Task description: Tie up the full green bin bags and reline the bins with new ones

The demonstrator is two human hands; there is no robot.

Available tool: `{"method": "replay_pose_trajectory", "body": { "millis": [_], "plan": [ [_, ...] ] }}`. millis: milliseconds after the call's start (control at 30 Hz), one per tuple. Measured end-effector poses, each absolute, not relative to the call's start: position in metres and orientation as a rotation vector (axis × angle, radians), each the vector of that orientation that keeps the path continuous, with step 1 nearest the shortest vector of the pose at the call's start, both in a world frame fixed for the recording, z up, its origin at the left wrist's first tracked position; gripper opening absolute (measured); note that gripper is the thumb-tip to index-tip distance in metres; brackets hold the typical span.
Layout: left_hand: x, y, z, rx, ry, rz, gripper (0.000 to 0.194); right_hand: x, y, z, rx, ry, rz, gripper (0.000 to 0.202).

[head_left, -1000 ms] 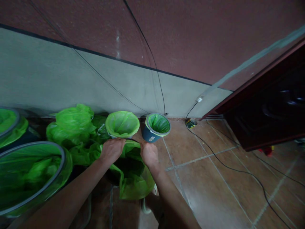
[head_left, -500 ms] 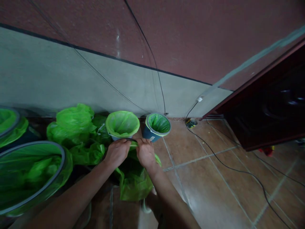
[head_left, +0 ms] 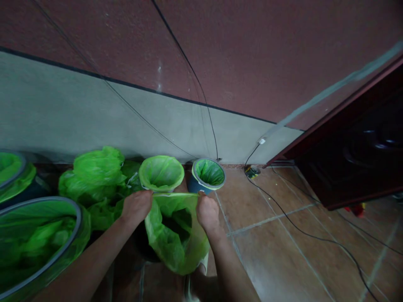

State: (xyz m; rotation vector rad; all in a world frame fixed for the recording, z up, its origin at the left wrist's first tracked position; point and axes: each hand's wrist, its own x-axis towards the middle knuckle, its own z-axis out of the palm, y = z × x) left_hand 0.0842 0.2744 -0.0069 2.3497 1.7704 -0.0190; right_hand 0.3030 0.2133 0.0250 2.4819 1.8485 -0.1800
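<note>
A green plastic bag (head_left: 189,256) hangs open between my two hands, its far rim pulled into a straight line. My left hand (head_left: 137,206) is closed on the left end of that rim. On the right end, my right hand (head_left: 208,212) is closed too. Through the bag's mouth I see a dark inside; part of a dark bin shows below it at the left, mostly hidden. Just beyond my hands stand a bin lined in pale green (head_left: 161,174) and a small blue bin (head_left: 197,184) with a green liner and grey ring.
Left of me are a large lined bin with a grey ring (head_left: 78,218), another lined bin (head_left: 19,167), and a heap of green bags (head_left: 97,167). By the wall lies a small can (head_left: 252,171). A black cable (head_left: 299,223) crosses the tiles near a dark door (head_left: 355,147).
My hands have moved apart, stretching the bag's rim between them. The bag's mouth is wider now. The camera view has tilted up slightly.
</note>
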Motion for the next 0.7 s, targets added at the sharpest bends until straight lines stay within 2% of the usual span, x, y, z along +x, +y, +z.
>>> {"method": "replay_pose_trajectory", "body": {
  "millis": [300, 400, 467, 633, 700],
  "plan": [
    [0.075, 0.283, -0.004, 2.295, 1.847, -0.057, 0.041, 0.338, 0.206, 0.026, 2.558, 1.528, -0.448, 0.032],
    [0.08, 0.28, -0.001, 2.314, 1.838, -0.071, 0.044, 0.326, 0.202, 0.021, 2.482, 1.692, -0.429, 0.059],
    [0.084, 0.279, 0.001, 2.329, 1.818, -0.062, 0.044, 0.315, 0.203, 0.016, 2.419, 1.832, -0.39, 0.064],
    [0.089, 0.276, 0.001, 2.336, 1.793, -0.027, 0.043, 0.296, 0.21, 0.007, 2.35, 2.037, -0.244, 0.028],
    [0.089, 0.276, 0.001, 2.342, 1.781, -0.02, 0.043, 0.294, 0.213, 0.005, 2.337, 2.034, -0.181, 0.027]
  ]
}}
